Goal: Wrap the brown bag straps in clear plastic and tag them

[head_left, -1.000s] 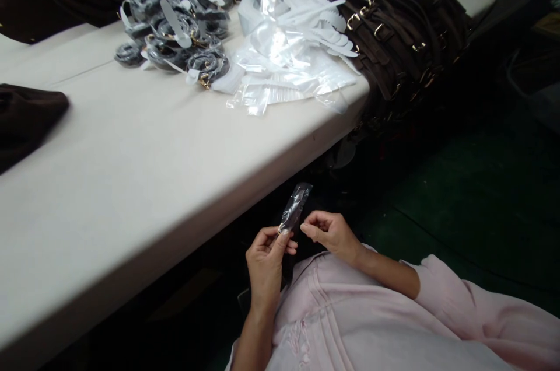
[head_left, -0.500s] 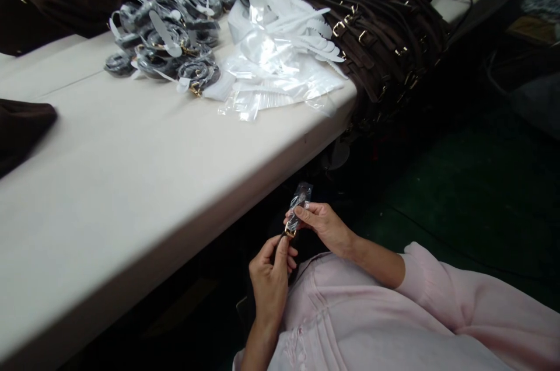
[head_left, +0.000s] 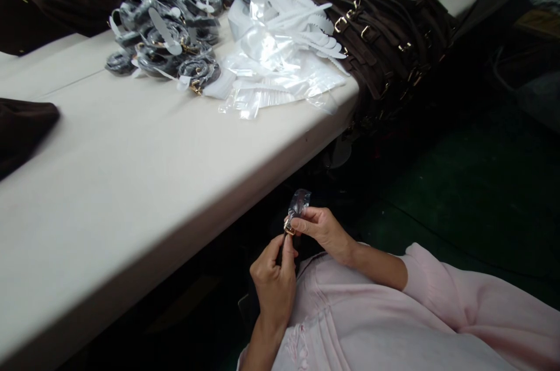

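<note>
Below the table's edge, over my lap, my left hand [head_left: 275,283] pinches the gold buckle end of a dark strap [head_left: 289,227]. My right hand [head_left: 322,228] is closed on a small clear plastic bag [head_left: 298,203] that covers the strap's tip, just above the buckle. Both hands touch the same piece. The rest of the strap hangs into the dark below and is hard to make out.
A white table [head_left: 144,161] fills the left. At its far end lie bagged coiled straps [head_left: 166,38], a heap of clear bags and white tags [head_left: 284,50], and a pile of brown straps with gold buckles [head_left: 385,21]. Dark fabric [head_left: 21,126] lies at the left edge.
My right hand has closed on the plastic bag and pushed it down toward the buckle, so it looks shorter and bunched. My left hand has shifted its pinch slightly up the strap.
</note>
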Action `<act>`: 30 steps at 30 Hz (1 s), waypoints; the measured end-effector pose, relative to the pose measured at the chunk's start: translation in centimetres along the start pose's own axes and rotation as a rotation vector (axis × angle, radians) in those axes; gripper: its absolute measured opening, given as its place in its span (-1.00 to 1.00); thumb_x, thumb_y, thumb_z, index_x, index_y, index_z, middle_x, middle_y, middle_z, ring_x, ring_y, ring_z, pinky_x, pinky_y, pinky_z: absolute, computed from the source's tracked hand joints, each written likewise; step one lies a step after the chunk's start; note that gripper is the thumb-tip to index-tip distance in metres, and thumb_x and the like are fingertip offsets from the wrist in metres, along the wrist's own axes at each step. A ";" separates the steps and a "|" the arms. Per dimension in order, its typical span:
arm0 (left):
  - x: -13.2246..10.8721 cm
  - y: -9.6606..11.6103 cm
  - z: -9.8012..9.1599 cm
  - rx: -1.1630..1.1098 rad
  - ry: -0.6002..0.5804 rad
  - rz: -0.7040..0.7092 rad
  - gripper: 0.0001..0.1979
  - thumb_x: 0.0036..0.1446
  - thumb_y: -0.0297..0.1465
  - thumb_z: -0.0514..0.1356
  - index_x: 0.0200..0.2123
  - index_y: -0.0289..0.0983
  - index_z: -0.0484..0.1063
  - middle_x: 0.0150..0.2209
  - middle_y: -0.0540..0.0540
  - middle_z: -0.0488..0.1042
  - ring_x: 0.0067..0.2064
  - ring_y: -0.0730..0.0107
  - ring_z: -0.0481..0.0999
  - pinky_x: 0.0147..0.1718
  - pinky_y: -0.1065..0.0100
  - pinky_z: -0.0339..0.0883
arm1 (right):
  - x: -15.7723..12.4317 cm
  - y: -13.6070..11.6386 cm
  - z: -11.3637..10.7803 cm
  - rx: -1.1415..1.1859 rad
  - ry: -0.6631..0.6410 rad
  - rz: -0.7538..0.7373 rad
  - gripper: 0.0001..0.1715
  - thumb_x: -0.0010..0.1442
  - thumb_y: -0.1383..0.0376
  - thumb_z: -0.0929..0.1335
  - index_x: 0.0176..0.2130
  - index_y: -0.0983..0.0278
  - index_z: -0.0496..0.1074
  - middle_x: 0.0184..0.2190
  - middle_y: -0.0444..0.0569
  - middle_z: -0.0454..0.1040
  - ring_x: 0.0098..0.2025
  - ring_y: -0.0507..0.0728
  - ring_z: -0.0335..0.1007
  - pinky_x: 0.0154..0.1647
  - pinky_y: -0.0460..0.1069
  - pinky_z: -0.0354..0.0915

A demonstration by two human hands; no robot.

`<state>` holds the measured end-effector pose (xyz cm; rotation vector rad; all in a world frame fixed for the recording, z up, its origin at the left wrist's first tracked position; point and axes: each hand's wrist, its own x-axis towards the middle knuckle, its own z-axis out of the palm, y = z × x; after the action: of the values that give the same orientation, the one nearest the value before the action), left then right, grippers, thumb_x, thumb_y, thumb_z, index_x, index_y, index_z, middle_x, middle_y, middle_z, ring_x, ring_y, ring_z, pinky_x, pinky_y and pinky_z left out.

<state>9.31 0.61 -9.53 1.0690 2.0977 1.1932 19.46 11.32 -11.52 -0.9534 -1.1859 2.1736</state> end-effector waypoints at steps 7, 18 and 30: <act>0.3 -1.1 0.1 -0.007 -0.024 -0.013 -0.77 0.26 -0.27 0.13 -0.30 -0.26 0.52 -0.55 0.03 0.46 -0.57 0.50 0.43 -0.53 0.48 0.29 | -0.3 0.7 0.7 -0.098 -0.056 -0.059 -0.67 0.07 0.13 0.50 -0.31 0.36 0.52 -0.46 -0.10 0.47 -0.42 0.03 0.38 -0.35 -0.07 0.33; 1.1 -1.3 0.7 -0.406 -0.079 -0.293 -0.72 0.22 -0.20 0.18 -0.40 -0.30 0.46 -0.57 0.05 0.41 -0.64 0.60 0.30 -0.66 0.54 0.19 | -0.7 0.6 -0.8 -0.769 0.173 -0.623 -0.84 0.17 0.31 0.44 -0.21 0.29 0.46 -0.32 -0.02 0.48 -0.27 0.10 0.41 -0.22 0.00 0.35; 0.6 -1.3 1.0 -0.150 -0.043 -0.105 -0.76 0.25 -0.24 0.15 -0.36 -0.26 0.49 -0.57 0.07 0.40 -0.61 0.56 0.35 -0.59 0.50 0.21 | -0.2 0.6 -0.5 -0.764 0.151 -0.709 -0.85 0.22 0.48 0.34 -0.22 0.28 0.47 -0.30 -0.04 0.50 -0.26 0.04 0.47 -0.23 -0.08 0.39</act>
<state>9.21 1.15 -11.20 0.8977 1.9719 1.2436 19.91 11.17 -12.19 -0.7659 -1.9527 1.0771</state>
